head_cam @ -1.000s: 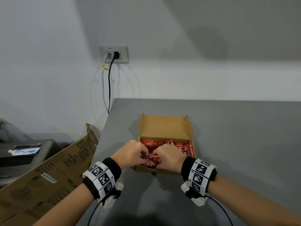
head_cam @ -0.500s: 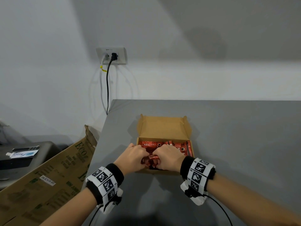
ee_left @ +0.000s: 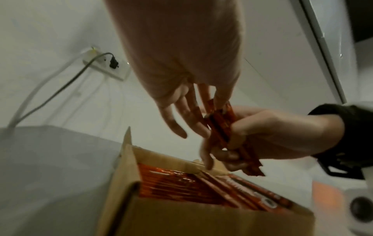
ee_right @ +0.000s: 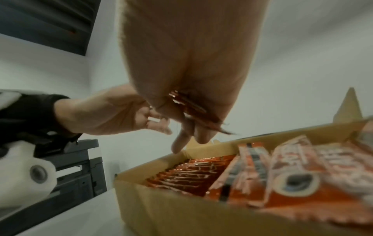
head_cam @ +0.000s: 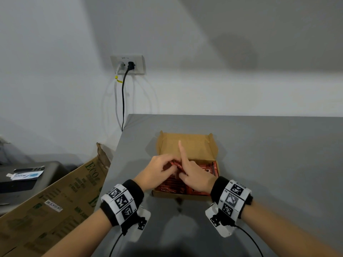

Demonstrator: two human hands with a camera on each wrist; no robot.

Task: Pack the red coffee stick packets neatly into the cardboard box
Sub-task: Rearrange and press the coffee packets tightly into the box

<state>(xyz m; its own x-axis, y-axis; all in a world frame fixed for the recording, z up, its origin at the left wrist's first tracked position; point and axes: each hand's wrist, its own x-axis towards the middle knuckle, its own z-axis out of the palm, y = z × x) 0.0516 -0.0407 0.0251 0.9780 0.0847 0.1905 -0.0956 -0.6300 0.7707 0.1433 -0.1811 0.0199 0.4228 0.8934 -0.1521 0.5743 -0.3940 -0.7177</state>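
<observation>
The open cardboard box point(head_cam: 196, 147) sits on the grey table point(head_cam: 269, 164), lid flap raised at the back. Red coffee packets point(head_cam: 172, 184) fill it in rows, standing on edge at the left point(ee_right: 191, 172) and lying flat at the right. Just above the box, my right hand point(head_cam: 196, 175) grips a small bundle of red packets point(ee_left: 222, 126) with curled fingers, its index finger sticking out straight. My left hand point(head_cam: 157, 171) meets it from the left. Its fingers point(ee_left: 193, 118) are nearly straight and touch the bundle's upper end, thumb apart.
A large flattened carton point(head_cam: 55, 197) leans against the table's left edge, with a dark printer point(head_cam: 24, 179) beyond it. A wall socket point(head_cam: 128, 64) with two cables hangs behind the table's corner. Bare grey tabletop stretches to the right of the box.
Both hands have lifted slightly with the bundle. My right index finger has straightened out over the lid, and my left fingers have loosened from a curl to nearly straight.
</observation>
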